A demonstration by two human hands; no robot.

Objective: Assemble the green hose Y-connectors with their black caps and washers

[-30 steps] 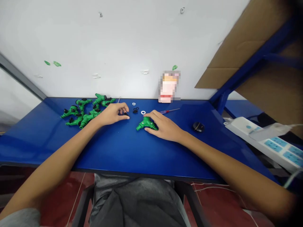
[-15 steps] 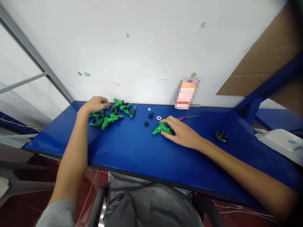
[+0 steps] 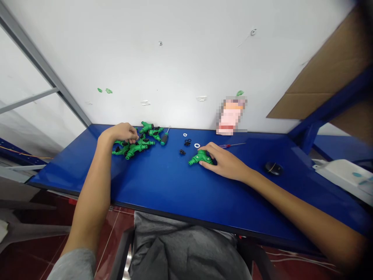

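Observation:
My right hand (image 3: pixel 223 160) is closed around a green plastic Y-shaped hose connector (image 3: pixel 200 157), which rests on the blue table. At the left, my left hand (image 3: pixel 124 133) hovers over a pile of similar green hose connectors (image 3: pixel 136 149) with black parts. Its fingers are curled together, and whatever they may pinch is hidden. Between the hands lie small black parts (image 3: pixel 187 142), another black piece (image 3: pixel 182 152) and two white rings, one (image 3: pixel 197 146) close to my right fingertips and a smaller one (image 3: pixel 185 135) farther back.
A green-handled screwdriver (image 3: pixel 164 138) lies beside the pile. Behind my right hand is a red screwdriver (image 3: pixel 233 145). A black computer mouse (image 3: pixel 273 168) and a white device (image 3: pixel 344 177) sit at the right. The white wall (image 3: pixel 175 70) borders the table's back, with a blurred pink item (image 3: pixel 231 116) against it.
My left hand has shifted slightly right and down over the pile, its fingers curling more. My right hand stays on the same connector. The view has shifted slightly.

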